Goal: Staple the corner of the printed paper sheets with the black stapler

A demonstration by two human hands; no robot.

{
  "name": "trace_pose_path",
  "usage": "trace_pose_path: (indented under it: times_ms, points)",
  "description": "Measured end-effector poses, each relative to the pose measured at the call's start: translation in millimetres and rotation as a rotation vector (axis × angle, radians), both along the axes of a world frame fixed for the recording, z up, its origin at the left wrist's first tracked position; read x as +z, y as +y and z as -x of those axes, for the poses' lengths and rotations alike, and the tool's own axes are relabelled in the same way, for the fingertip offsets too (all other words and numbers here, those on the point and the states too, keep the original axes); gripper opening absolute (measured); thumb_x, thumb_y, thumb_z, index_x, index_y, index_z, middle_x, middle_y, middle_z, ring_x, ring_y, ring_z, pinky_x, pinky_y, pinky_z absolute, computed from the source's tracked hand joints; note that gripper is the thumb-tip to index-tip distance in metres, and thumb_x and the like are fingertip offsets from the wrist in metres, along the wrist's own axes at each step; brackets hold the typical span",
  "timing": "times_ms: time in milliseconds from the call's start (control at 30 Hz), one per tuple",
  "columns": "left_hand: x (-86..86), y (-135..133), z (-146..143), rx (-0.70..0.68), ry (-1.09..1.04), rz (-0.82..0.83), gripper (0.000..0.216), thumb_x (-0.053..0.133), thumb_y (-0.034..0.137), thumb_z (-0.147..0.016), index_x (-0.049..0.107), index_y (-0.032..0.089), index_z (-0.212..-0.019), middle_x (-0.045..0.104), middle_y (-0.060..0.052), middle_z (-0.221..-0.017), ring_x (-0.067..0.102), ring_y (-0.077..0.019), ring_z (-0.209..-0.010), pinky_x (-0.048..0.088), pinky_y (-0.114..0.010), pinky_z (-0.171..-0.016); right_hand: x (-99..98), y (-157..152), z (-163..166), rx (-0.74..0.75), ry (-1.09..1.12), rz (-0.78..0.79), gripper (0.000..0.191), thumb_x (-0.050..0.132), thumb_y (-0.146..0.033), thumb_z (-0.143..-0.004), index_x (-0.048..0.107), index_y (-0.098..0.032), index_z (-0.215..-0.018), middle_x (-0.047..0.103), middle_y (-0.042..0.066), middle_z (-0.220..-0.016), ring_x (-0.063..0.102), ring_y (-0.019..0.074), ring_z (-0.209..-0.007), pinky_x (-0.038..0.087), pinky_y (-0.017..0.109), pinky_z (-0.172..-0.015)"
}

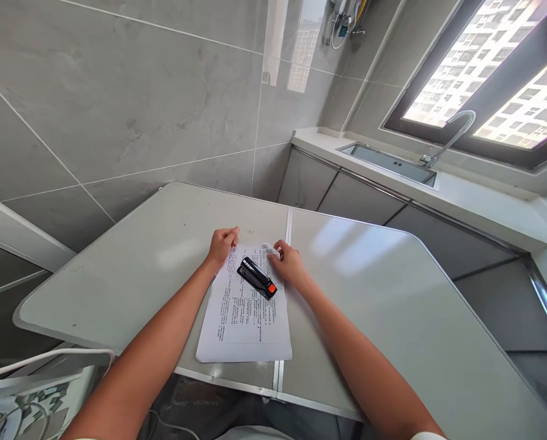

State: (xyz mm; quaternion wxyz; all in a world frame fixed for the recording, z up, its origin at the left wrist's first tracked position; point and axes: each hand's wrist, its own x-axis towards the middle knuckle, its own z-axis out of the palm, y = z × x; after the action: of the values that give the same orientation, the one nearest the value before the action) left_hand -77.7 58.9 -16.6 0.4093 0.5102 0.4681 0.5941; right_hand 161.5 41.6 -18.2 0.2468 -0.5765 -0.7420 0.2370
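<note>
A white sheet of printed paper (236, 348) lies on the table, dense with small dark text. On top of it rests a black stapler (256, 278) with an orange-red end, set at a slant. My left hand (222, 245) is closed at the paper's upper left edge; its fingertips are hidden, so I cannot tell if they grip the sheet. At the upper right corner, my right hand (286, 260) pinches the paper, and that corner curls up, showing print. Neither hand touches the stapler. Whether several sheets are stacked here I cannot tell.
The pale folding table (369, 293) has a metal seam down its middle. A counter with a sink (392, 162) and a curved faucet (451, 137) runs along the right under a window. At lower left, a white cable (48, 354) passes above a cluttered shelf (39, 406).
</note>
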Motion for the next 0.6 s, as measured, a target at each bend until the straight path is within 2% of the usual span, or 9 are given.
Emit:
trace_pose_path:
  times_ms: [100, 167, 300, 433, 600]
  points:
    - [0.1, 0, 1, -0.004, -0.003, -0.004, 0.053, 0.064, 0.039, -0.092, 0.044, 0.019, -0.048, 0.043, 0.000, -0.051, 0.040, -0.0108, -0.050, 0.035, -0.027, -0.052, 1.7, -19, -7, -0.008, 0.086, 0.039, 0.039, 0.057, -0.033, -0.088, 0.053, -0.027, -0.127, 0.060, -0.004, -0.070, 0.059, 0.0214, -0.072, 0.043, 0.030, -0.066]
    - [0.3, 0, 1, -0.005, -0.006, -0.004, 0.052, 0.063, 0.039, -0.093, 0.044, 0.019, -0.048, 0.043, 0.000, -0.051, 0.039, -0.0105, -0.050, 0.034, -0.027, -0.052, 0.3, -31, -11, 0.050, 0.108, 0.020, 0.040, 0.053, -0.031, -0.090, 0.054, -0.027, -0.129, 0.056, -0.006, -0.066, 0.057, 0.0201, -0.067, 0.043, 0.030, -0.066]
    - [0.7, 0, 3, -0.020, -0.011, 0.012, 0.052, 0.064, 0.040, -0.093, 0.045, 0.019, -0.049, 0.045, 0.000, -0.052, 0.038, -0.0097, -0.049, 0.031, -0.027, -0.051, -1.2, -47, -11, 0.121, 0.051, -0.026, 0.023, 0.047, -0.032, -0.094, 0.061, -0.027, -0.112, 0.050, -0.005, -0.062, 0.053, 0.0195, -0.062, 0.039, 0.029, -0.065]
    - [1.0, 0, 4, -0.016, -0.030, 0.019, 0.053, 0.065, 0.042, -0.092, 0.044, 0.019, -0.049, 0.046, 0.000, -0.052, 0.037, -0.0097, -0.048, 0.031, -0.028, -0.051, 1.4, -56, -11, 0.195, 0.031, 0.007, 0.014, 0.050, -0.027, -0.093, 0.063, -0.026, -0.099, 0.058, -0.003, -0.066, 0.056, 0.0192, -0.065, 0.039, 0.028, -0.065]
    - [2.2, -2, 2, -0.025, -0.009, 0.017, 0.053, 0.064, 0.041, -0.092, 0.043, 0.019, -0.049, 0.044, 0.000, -0.052, 0.037, -0.0099, -0.049, 0.032, -0.027, -0.052, 2.6, -65, -22, 0.176, 0.072, 0.016, 0.018, 0.044, -0.026, -0.097, 0.062, -0.025, -0.094, 0.065, 0.000, -0.074, 0.058, 0.0190, -0.068, 0.040, 0.028, -0.066]
